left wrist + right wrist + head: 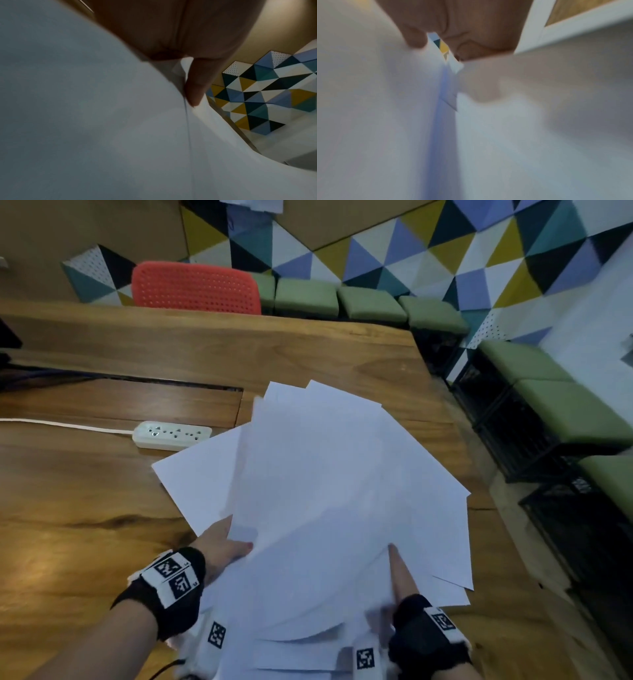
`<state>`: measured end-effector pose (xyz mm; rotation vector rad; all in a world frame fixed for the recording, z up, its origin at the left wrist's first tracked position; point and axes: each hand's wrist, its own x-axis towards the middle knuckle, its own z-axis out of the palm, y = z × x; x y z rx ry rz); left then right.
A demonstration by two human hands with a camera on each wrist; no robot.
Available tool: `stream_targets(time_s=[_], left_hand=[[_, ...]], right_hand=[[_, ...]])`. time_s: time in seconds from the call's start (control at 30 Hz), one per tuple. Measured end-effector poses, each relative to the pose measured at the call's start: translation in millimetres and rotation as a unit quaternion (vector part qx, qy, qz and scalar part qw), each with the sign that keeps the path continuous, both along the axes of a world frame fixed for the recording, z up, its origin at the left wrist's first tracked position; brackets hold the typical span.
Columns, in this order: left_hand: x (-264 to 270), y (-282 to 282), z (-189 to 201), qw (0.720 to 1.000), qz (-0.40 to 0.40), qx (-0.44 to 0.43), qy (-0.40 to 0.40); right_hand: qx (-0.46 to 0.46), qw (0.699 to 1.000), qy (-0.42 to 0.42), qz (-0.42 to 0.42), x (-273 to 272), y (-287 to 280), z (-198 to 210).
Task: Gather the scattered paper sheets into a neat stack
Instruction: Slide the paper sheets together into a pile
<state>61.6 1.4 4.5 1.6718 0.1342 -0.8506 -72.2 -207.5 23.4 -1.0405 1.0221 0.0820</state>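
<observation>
Both hands grip the fanned paper sheets (329, 491) at their near edges, left hand (222, 546) pinching one side, right hand (404, 580) the other, likely to square up the skewed corners.

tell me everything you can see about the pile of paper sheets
The paper sheets are plain white, blank on the faces that show, thin and flexible. They form a loose fanned bundle, corners sticking out at different angles, not yet squared. The upper sheets bow upward near the person; the far ends lie over the wooden table. The left hand grips the bundle's left edge with the thumb on top, and the right hand holds the near right part, one finger lying straight across the top sheet.
</observation>
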Motion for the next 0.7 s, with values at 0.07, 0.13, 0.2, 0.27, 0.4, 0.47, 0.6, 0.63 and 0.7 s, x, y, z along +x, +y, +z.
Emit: stream_targets(time_s=[0.07, 0.13, 0.2, 0.27, 0.4, 0.47, 0.6, 0.63, 0.7], left_hand=[[0, 2, -6, 1.0, 0.016, -0.005, -0.007], [0, 4, -7, 1.0, 0.027, -0.012, -0.007], [-1, 4, -4, 1.0, 0.026, -0.011, -0.002], [-3, 3, 1, 1.0, 0.025, -0.007, -0.003], [-7, 2, 7, 1.0, 0.019, -0.007, -0.009], [-7, 4, 4, 1.0, 0.023, -0.002, 0.013], [-4, 7, 5, 0.997, 0.047, -0.036, 0.057], [-4, 8, 6, 0.995, 0.057, -0.045, 0.073], [-3, 8, 6, 0.989, 0.077, -0.063, 0.106]], right_hand=[[0.013, 0.996, -0.054, -0.075, 13, -31, 10], [-0.022, 0.996, -0.054, -0.071, 18, -46, 4], [-0.101, 0.993, -0.003, -0.061, 21, -54, -15], [-0.2, 0.978, 0.051, -0.029, 24, -62, -14], [-0.345, 0.931, 0.087, 0.084, 30, -87, -6], [-0.364, 0.912, 0.085, 0.167, 31, -95, -5], [-0.361, 0.894, 0.078, 0.253, 30, -112, -2], [-0.365, 0.892, 0.085, 0.252, 32, -116, -1], [-0.355, 0.899, 0.079, 0.244, 37, -121, 1]])
